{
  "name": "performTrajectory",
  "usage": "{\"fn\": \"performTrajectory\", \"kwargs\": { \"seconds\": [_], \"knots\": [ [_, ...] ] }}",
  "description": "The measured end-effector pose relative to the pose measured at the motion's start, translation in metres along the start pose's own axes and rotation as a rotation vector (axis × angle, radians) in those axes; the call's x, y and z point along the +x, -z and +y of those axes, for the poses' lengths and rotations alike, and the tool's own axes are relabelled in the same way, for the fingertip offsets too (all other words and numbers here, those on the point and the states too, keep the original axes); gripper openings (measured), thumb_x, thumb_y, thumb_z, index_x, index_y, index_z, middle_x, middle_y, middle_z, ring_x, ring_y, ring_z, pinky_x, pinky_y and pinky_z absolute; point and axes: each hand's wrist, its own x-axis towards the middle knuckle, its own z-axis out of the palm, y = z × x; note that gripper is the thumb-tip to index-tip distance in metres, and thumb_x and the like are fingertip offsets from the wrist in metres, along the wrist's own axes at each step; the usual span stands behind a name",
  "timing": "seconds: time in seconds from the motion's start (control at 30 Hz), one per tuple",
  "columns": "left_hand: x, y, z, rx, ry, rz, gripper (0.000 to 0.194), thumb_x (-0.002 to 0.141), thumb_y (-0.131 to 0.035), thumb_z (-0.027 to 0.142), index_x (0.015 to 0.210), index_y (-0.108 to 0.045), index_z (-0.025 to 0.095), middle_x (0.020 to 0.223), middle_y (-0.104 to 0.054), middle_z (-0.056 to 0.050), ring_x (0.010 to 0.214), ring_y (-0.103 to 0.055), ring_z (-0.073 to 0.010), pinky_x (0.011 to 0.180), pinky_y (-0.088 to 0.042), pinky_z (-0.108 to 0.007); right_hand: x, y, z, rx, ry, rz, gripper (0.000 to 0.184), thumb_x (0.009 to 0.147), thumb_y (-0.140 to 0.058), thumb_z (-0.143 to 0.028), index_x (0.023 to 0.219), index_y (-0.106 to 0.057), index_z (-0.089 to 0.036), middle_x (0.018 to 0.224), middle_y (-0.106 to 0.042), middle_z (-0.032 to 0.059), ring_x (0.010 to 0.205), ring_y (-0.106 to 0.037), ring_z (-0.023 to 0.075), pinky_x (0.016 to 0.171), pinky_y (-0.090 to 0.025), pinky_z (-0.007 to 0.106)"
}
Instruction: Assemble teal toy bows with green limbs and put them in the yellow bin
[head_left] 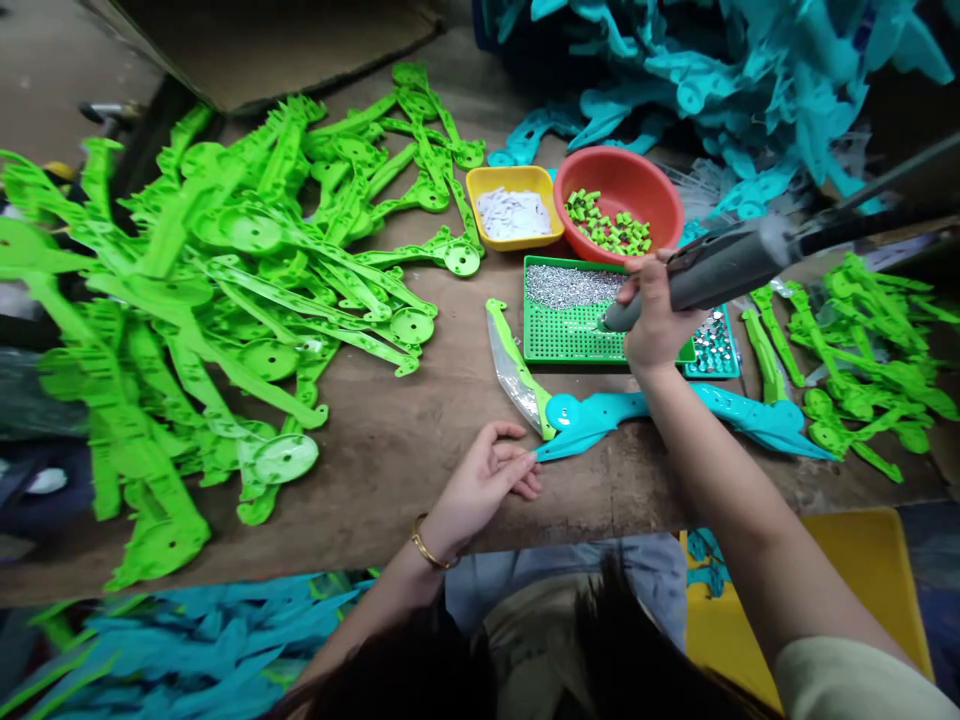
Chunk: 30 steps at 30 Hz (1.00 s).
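My right hand [660,315] is wrapped round a grey power screwdriver [727,265], its tip down at the green perforated tray [574,345] of small silver screws [570,285]. With thumb and fingers, my left hand [495,470] pinches the left end of a long blue plastic part [592,420] lying on the table. My right forearm covers the middle of that part. A green curved piece with a clear blade [517,375] meets the blue part near its left end.
Green plastic parts [247,240] heap up on the left, with more green parts [862,350] at right. Behind the tray stand a yellow bowl [555,225] of white pieces and a red bowl [664,200] of small green pieces. Blue parts [697,80] pile at the back right.
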Motion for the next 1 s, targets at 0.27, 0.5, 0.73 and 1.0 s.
{"fn": "performTrajectory", "kwargs": {
  "seconds": [0.27, 0.5, 0.73, 1.0],
  "knots": [
    [0.000, -0.003, -0.006, -0.051, -0.009, 0.047, 0.061, 0.074, -0.075, 0.047, 0.110, -0.032, 0.022, 0.065, -0.065, 0.006, 0.046, -0.064, -0.0150, 0.042, -0.054, -0.025, -0.058, 0.012, -0.085, 0.147, -0.093, -0.259, 0.019, 0.083, -0.068, -0.043, 0.093, -0.059, -0.029, 0.080, -0.062, -0.0055, 0.045, -0.052, 0.0045, 0.042, -0.046, 0.022],
    [0.001, -0.005, -0.006, -0.064, -0.047, 0.042, 0.060, 0.074, -0.074, 0.046, 0.108, -0.031, 0.023, 0.065, -0.065, 0.006, 0.046, -0.065, -0.0158, 0.043, -0.053, -0.025, -0.119, 0.034, -0.093, 0.149, -0.112, -0.554, 0.039, 0.079, -0.073, -0.043, 0.111, -0.056, -0.032, 0.094, -0.067, 0.0001, 0.057, -0.062, 0.0108, 0.050, -0.055, 0.030],
    [0.001, -0.006, -0.006, -0.084, -0.053, 0.036, 0.058, 0.075, -0.074, 0.044, 0.108, -0.031, 0.022, 0.066, -0.066, 0.005, 0.046, -0.065, -0.0154, 0.045, -0.054, -0.025, -0.128, 0.042, -0.077, 0.101, -0.118, -0.560, 0.042, 0.074, -0.077, -0.043, 0.110, -0.057, -0.033, 0.089, -0.068, -0.0010, 0.066, -0.066, 0.0146, 0.059, -0.059, 0.034],
    [-0.001, -0.006, -0.004, -0.080, -0.066, 0.044, 0.054, 0.075, -0.074, 0.039, 0.108, -0.035, 0.021, 0.069, -0.068, 0.004, 0.050, -0.067, -0.0146, 0.048, -0.055, -0.024, -0.130, 0.032, -0.068, 0.184, -0.100, -0.559, 0.035, 0.077, -0.075, -0.034, 0.108, -0.060, -0.031, 0.081, -0.064, -0.0037, 0.059, -0.061, 0.0110, 0.053, -0.055, 0.028]
  ]
}}
